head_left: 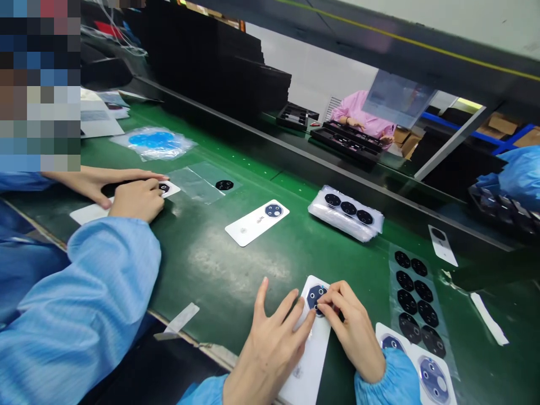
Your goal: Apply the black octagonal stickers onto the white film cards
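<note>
A white phone back cover (310, 360) lies on the green belt in front of me, its round dark camera ring (315, 295) at the far end. My left hand (270, 343) rests flat on the cover with fingers spread, steadying it. My right hand (352, 326) is pinched at the camera ring, fingertips pressed onto a small dark piece there that I cannot make out clearly. A clear sheet with several round black stickers (415, 304) lies just right of my right hand.
Another white cover (256, 223) lies mid-belt. A wrapped pack of black rings (346, 212) sits beyond it. More covers (426, 371) lie at the lower right. A co-worker in a blue sleeve (97, 292) works at the left; another person in pink sits behind the rail.
</note>
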`<state>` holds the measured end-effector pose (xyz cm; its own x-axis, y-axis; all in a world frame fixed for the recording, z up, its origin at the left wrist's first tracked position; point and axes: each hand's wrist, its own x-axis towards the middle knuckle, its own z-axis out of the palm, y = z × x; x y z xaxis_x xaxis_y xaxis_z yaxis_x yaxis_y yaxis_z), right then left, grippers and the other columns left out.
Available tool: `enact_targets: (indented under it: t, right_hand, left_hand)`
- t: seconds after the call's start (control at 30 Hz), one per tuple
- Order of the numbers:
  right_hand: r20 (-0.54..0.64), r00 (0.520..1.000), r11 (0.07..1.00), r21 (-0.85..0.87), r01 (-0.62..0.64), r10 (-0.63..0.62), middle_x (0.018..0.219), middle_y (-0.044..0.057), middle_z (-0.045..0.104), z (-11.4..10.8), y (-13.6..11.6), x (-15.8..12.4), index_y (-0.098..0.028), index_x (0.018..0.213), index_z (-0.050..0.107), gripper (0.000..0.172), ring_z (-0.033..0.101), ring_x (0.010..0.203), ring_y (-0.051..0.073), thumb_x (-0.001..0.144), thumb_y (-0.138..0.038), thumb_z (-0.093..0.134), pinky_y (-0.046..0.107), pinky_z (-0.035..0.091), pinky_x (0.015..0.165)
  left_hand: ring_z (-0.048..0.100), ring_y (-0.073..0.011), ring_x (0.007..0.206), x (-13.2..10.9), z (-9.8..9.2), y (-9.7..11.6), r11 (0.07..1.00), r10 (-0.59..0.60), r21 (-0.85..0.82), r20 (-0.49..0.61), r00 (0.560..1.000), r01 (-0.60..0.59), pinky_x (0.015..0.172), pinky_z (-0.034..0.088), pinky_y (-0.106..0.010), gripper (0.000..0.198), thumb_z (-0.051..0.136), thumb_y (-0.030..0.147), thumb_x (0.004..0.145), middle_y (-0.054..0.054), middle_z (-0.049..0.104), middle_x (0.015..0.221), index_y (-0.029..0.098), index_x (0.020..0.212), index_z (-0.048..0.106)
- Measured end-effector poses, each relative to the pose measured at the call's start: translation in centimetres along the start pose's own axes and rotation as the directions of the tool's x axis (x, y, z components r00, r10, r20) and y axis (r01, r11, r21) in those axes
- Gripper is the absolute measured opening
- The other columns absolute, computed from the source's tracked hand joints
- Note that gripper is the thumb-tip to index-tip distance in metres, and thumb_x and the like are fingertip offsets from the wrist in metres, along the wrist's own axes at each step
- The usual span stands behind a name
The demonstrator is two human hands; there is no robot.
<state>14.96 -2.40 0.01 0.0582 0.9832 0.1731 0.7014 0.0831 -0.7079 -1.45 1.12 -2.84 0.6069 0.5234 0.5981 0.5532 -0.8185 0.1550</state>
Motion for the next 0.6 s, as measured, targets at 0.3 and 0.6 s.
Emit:
enact_targets:
  t: [0.3,0.6]
  right_hand:
    - [-0.023,0.997,0.996,-0.056,0.066,-0.067,0.097,0.006,0.046,0.6,0.4,-0.5,-0.02,0.085,0.056,0.018,0.053,0.088,0.018,0.088,-0.007,0.045,0.028,0.045,0.074]
    - [-0.125,0.988,0.995,-0.03,-0.096,0.092,0.083,0.003,0.047,0.3,0.5,0.9,-0.02,0.071,0.055,0.017,0.051,0.078,0.019,0.085,-0.011,0.052,0.032,0.045,0.071]
  left_hand:
    - [0.056,-0.0217,0.103,0.9,-0.3,-0.1,1.0,0.022,0.011,0.079,0.997,-0.023,0.109,0.0,-0.065,0.022,0.047,0.018,0.081,-0.003,0.065,0.087,0.021,0.096,0.063]
    - [0.057,-0.0197,0.099,1.1,-0.3,0.1,0.999,0.029,0.027,0.07,0.997,-0.031,0.109,-0.002,-0.064,0.026,0.043,0.011,0.078,-0.004,0.065,0.087,0.021,0.093,0.062]
